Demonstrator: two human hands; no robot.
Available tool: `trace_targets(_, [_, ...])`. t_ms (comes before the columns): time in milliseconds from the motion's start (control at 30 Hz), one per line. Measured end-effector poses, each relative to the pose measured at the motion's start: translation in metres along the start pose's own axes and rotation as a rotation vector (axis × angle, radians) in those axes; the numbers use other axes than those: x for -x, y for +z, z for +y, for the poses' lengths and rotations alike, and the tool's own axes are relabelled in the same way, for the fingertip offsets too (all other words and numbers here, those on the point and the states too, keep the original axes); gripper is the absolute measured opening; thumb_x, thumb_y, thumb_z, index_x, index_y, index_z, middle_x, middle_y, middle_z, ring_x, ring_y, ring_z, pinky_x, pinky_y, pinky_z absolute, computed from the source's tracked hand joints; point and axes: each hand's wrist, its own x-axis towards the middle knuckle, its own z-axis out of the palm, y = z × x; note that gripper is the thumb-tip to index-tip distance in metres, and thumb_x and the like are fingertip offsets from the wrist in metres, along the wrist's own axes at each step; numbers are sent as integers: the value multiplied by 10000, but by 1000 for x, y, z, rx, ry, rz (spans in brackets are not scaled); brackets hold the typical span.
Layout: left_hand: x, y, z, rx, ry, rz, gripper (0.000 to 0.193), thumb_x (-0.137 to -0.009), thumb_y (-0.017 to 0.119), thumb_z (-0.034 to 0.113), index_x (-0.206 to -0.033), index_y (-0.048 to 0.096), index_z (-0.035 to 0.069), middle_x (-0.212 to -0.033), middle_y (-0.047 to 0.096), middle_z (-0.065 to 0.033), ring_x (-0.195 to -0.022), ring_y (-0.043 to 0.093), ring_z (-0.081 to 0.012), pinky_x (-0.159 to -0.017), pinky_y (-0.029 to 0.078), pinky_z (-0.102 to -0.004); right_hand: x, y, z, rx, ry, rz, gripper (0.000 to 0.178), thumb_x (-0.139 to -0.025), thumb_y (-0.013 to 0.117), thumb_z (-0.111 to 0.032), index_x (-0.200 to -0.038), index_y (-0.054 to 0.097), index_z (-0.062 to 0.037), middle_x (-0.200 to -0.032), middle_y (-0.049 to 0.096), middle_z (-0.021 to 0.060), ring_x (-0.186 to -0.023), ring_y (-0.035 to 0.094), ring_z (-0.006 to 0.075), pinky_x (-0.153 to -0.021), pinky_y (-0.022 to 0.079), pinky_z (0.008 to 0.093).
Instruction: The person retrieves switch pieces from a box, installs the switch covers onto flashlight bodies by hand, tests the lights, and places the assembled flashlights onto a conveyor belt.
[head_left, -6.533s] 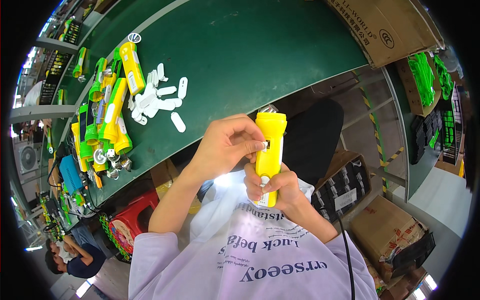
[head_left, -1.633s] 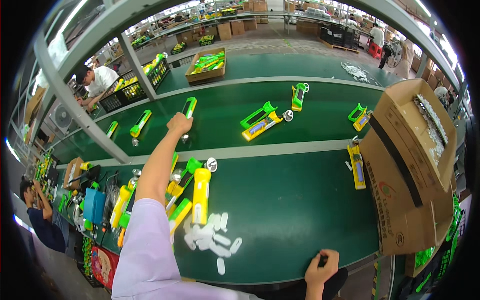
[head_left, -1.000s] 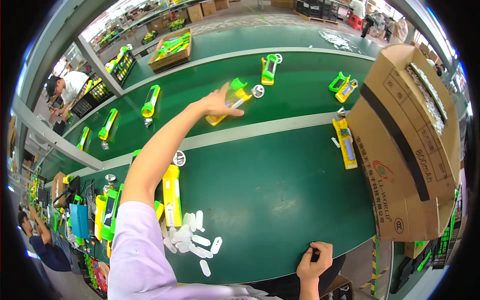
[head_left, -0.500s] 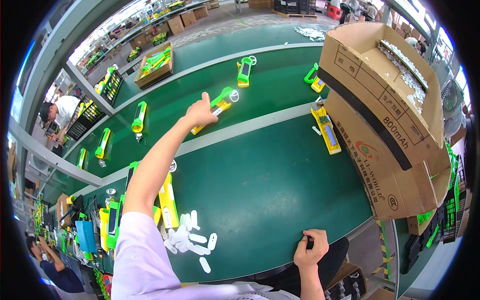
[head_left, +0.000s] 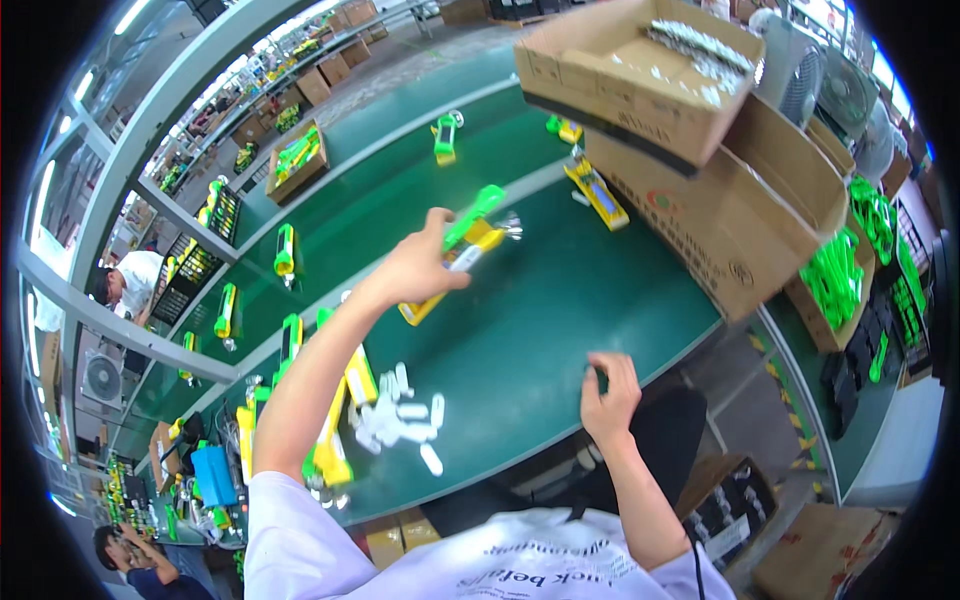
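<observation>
My left hand (head_left: 425, 268) is closed around a flashlight (head_left: 482, 240) and holds it above the bench. Its yellow body half and green half sit apart, and a silver reflector sticks out at the far end. My right hand (head_left: 612, 400) hovers by the near edge of the bench with curled fingers; whatever may be inside is hidden. White oval plastic pieces (head_left: 400, 420) lie in a loose heap right of my left forearm. Several more yellow and green flashlights (head_left: 330, 450) are clustered beside and under that forearm.
An opened yellow housing (head_left: 597, 195) with a blue cell lies near the stacked cardboard boxes (head_left: 690, 215) at the right. More flashlights (head_left: 445, 137) stand spaced along the far green strip, behind a metal rail. Green parts (head_left: 835, 280) fill a box at the far right.
My left hand has brought the flashlight from the far strip over the rail toward me. The view has swung to the right. My right hand stays near the bench edge, fingers curled.
</observation>
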Motion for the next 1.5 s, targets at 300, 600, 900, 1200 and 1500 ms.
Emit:
trace_targets(300, [144, 110, 82, 110, 196, -113, 748, -797, 680, 203, -1405, 324, -48, -1217, 552, -301, -1142, 565, -444, -966, 452, -443, 46, -25, -89, -1557, 993, -438, 437, -1053, 409, -305, -1431, 389, -86, -1311, 523, 97, -1194, 551, 230, -911, 550, 450])
trace_targets(600, [185, 107, 79, 447, 48, -213, 600, -898, 679, 104, -1426, 429, -31, -1112, 670, -125, -967, 642, -166, -892, 498, -316, 74, -51, -89, -1309, 905, -509, 469, -1025, 502, -288, -1418, 384, -60, -1269, 560, 105, -1175, 568, 211, -781, 606, 390])
trace_targets(900, [224, 117, 72, 697, -51, -116, 570, -897, 657, 55, -1416, 432, -19, -1137, 668, -150, -993, 641, -165, -892, 493, -300, 88, -59, -86, -1269, 973, -538, 488, -1021, 510, -314, -1395, 392, -23, -1238, 579, 114, -1158, 577, 216, -786, 603, 396])
trace_targets(1200, [240, 140, 81, 748, -78, -97, 567, -883, 670, 35, -1393, 433, -30, -1072, 692, -189, -954, 693, -206, -847, 546, -318, 82, -63, -93, -1209, 909, -524, 499, -1012, 532, -328, -1371, 415, -3, -1240, 584, 120, -1116, 592, 194, -724, 613, 342])
trace_targets(1500, [243, 157, 76, 867, -98, -71, 587, -847, 696, 8, -1383, 459, -8, -1079, 689, -177, -948, 683, -186, -844, 547, -311, 84, -68, -86, -1184, 891, -554, 490, -1011, 539, -323, -1367, 423, -6, -1240, 587, 114, -1084, 608, 189, -718, 600, 316])
